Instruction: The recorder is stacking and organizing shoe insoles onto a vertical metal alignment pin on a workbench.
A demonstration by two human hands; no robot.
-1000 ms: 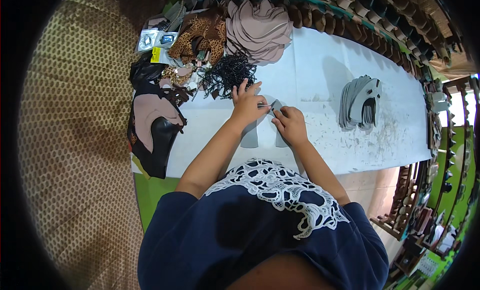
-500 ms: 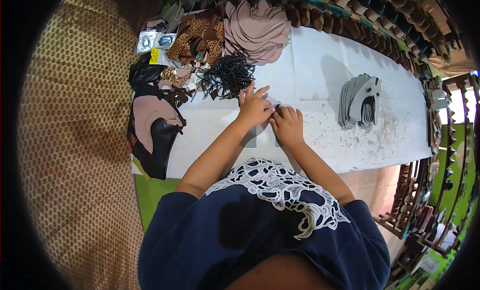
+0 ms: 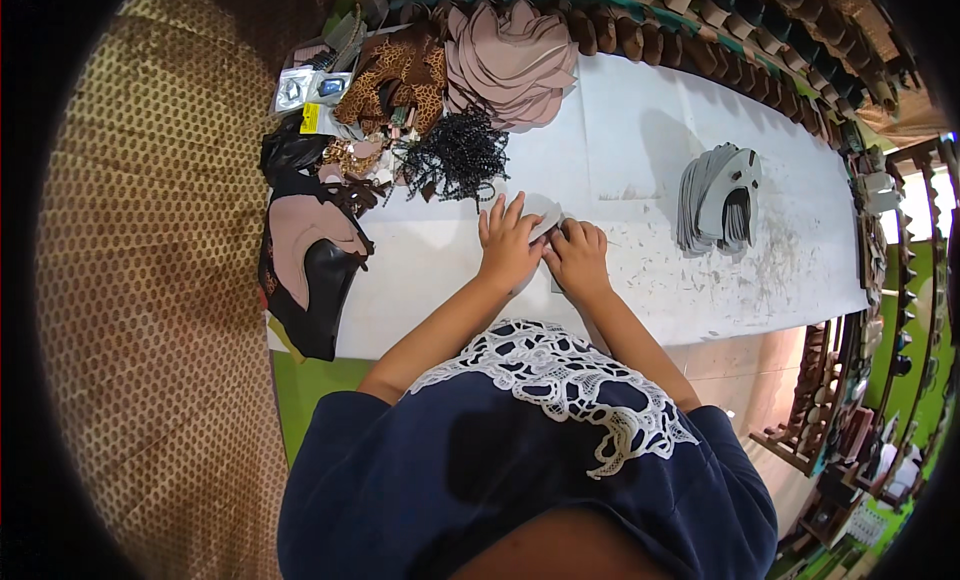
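Observation:
My left hand (image 3: 508, 244) rests on the white table with its fingers spread and its thumb against a grey curved shoe-upper piece (image 3: 546, 222). My right hand (image 3: 580, 254) has its fingers bent down over the same piece, close to the left thumb. Both hands hide much of the piece; a little grey shows under the right wrist. Ahead of my left hand lies a tangle of black beaded cord (image 3: 458, 152). To the right, a stack of similar grey cut pieces (image 3: 720, 200) stands on the table.
Pinkish-beige cut pieces (image 3: 512, 65) are fanned at the back, beside leopard-print pieces (image 3: 395, 75). A black item with beige pieces (image 3: 315, 270) sits at the table's left edge. Shoe lasts (image 3: 670, 50) line the back edge. A patterned curtain (image 3: 170, 280) hangs at left. Grey scraps dot the table's right part.
My left hand has moved slightly nearer to me, its fingers still spread. The grey piece has shifted, and a paler part of it shows between my hands.

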